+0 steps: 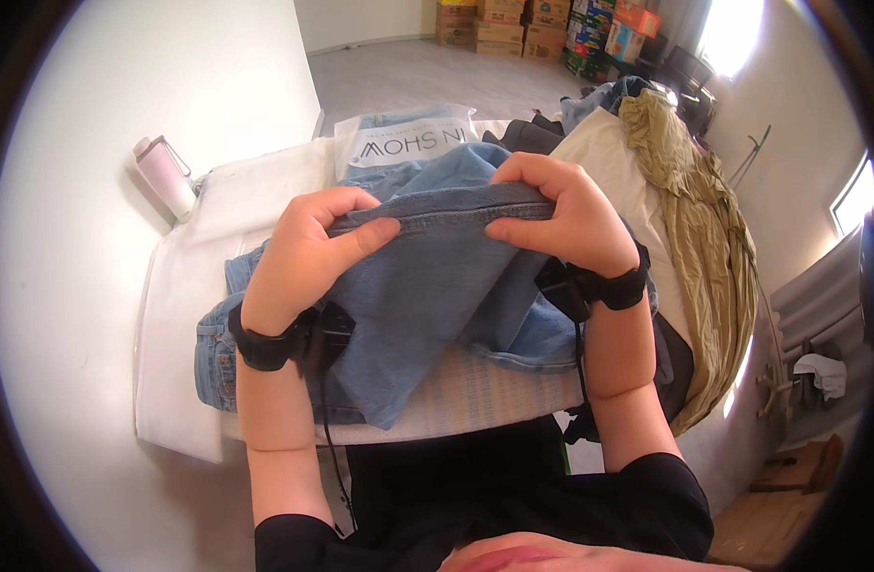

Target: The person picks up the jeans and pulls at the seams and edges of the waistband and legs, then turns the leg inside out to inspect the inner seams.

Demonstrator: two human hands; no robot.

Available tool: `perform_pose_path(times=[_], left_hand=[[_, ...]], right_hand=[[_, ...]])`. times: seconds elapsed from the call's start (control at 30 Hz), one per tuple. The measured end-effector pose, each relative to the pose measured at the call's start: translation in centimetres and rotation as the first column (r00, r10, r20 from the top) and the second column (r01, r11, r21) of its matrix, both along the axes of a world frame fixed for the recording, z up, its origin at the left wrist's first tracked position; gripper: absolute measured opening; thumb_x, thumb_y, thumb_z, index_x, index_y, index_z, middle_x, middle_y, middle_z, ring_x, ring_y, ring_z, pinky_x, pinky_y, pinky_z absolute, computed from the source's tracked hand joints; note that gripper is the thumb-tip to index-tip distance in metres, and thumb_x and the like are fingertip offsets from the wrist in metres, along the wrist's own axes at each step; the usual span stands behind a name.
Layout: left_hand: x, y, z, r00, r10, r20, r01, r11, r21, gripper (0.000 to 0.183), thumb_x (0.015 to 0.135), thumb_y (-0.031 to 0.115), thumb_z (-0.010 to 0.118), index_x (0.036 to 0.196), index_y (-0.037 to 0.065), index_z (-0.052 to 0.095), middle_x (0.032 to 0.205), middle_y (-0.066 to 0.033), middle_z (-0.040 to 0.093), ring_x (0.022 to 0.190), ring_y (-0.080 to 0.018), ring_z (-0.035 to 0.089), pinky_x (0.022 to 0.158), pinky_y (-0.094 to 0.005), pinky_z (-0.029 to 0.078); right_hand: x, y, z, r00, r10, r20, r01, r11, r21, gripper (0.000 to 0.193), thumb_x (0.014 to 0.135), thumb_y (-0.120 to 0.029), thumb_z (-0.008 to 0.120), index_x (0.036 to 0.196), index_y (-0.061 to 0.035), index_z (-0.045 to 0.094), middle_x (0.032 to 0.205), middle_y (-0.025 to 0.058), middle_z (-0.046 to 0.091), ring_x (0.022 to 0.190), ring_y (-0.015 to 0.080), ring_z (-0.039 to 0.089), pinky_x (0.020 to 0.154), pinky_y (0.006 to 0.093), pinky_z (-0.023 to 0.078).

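- The left hand is clenched on a stitched hem of the blue denim garment, thumb pressed flat on top of the cloth and fingers curled behind the fold
- The right hand pinches the same hem at 3 o'clock from the left hand, thumb under the seam, knuckles arched over it; the edge runs taut between the two
- The denim is mid-blue, soft-washed, with a doubled seam line along the held edge; the rest hangs down in loose folds and lies bunched on the white padded table, spreading toward 7 o'clock
- Each wrist bears a black band with a small boxy unit and a thin cable
- A pale pink bottle with a cylindrical body stands at 10 o'clock from the hands, against the white wall
- A clear plastic bag lies flat at 12 o'clock
- An olive-tan crumpled garment drapes at 2 o'clock, limp and creased
- Cardboard boxes are stacked far off at 12 o'clock
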State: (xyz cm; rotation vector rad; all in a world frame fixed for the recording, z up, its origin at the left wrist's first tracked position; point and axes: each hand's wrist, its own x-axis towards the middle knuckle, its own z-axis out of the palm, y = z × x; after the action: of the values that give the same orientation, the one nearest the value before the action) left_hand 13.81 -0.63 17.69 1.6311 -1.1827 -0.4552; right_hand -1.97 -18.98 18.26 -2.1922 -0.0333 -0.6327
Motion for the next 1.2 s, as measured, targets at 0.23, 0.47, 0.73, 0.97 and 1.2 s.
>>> perform_pose_path(times=[0.23,0.47,0.73,0.97,1.2], left_hand=[[0.0,0.0,-0.1,0.999,-0.011,-0.037,0.011,1.000,-0.006,0.018,0.076,0.018,0.064,0.079,0.001,0.060,0.068,0.0044,0.052,0.065,-0.0032,0.043,0.061,-0.0179,0.035],[-0.5,-0.1,-0.4,0.998,-0.018,-0.059,0.017,1.000,-0.013,0.021,0.076,0.018,0.063,0.084,-0.002,0.061,0.072,0.0025,0.055,0.069,-0.0049,0.046,0.065,-0.0186,0.037],[-0.9,0.0,-0.5,0.998,-0.023,-0.056,0.021,0.999,-0.034,0.019,0.078,0.016,0.061,0.086,-0.002,0.061,0.075,0.0014,0.057,0.072,-0.0053,0.048,0.067,-0.0193,0.038],[-0.8,0.0,-0.6,0.998,-0.050,-0.032,0.049,0.999,-0.022,0.023,0.077,0.018,0.063,0.087,-0.003,0.061,0.076,-0.0027,0.059,0.073,-0.0080,0.051,0.068,-0.0219,0.040],[-0.9,0.0,-0.4,0.998,-0.049,0.042,0.048,0.999,0.011,0.022,0.078,0.019,0.062,0.086,-0.002,0.060,0.073,0.0015,0.055,0.071,-0.0055,0.047,0.066,-0.0196,0.038]], right_hand=[[0.2,-0.1,-0.1,0.999,-0.015,-0.045,0.016,1.000,0.016,0.023,0.068,-0.011,0.067,0.085,-0.0008,0.055,0.070,0.0033,0.053,0.065,0.0098,0.048,0.062,0.0226,0.040],[0.3,0.3,-0.2,0.988,-0.152,0.043,0.155,0.982,-0.105,0.021,0.067,-0.010,0.066,0.085,-0.0026,0.057,0.084,0.0079,0.056,0.076,0.0176,0.053,0.069,0.0281,0.042],[0.4,2.0,-0.6,0.975,0.000,0.220,0.072,0.944,-0.321,0.022,0.064,-0.003,0.065,0.085,-0.0051,0.059,0.102,0.0106,0.055,0.097,0.0279,0.051,0.083,0.0343,0.042],[1.0,2.0,-0.9,0.982,-0.013,0.190,0.066,0.959,-0.276,0.020,0.063,-0.001,0.065,0.079,-0.0038,0.054,0.090,0.0083,0.056,0.085,0.0251,0.054,0.075,0.0317,0.043],[1.1,2.1,-1.0,0.986,-0.015,0.168,0.063,0.957,-0.283,0.019,0.062,-0.001,0.064,0.075,-0.0032,0.050,0.074,0.0088,0.054,0.075,0.0276,0.052,0.067,0.0337,0.042]])
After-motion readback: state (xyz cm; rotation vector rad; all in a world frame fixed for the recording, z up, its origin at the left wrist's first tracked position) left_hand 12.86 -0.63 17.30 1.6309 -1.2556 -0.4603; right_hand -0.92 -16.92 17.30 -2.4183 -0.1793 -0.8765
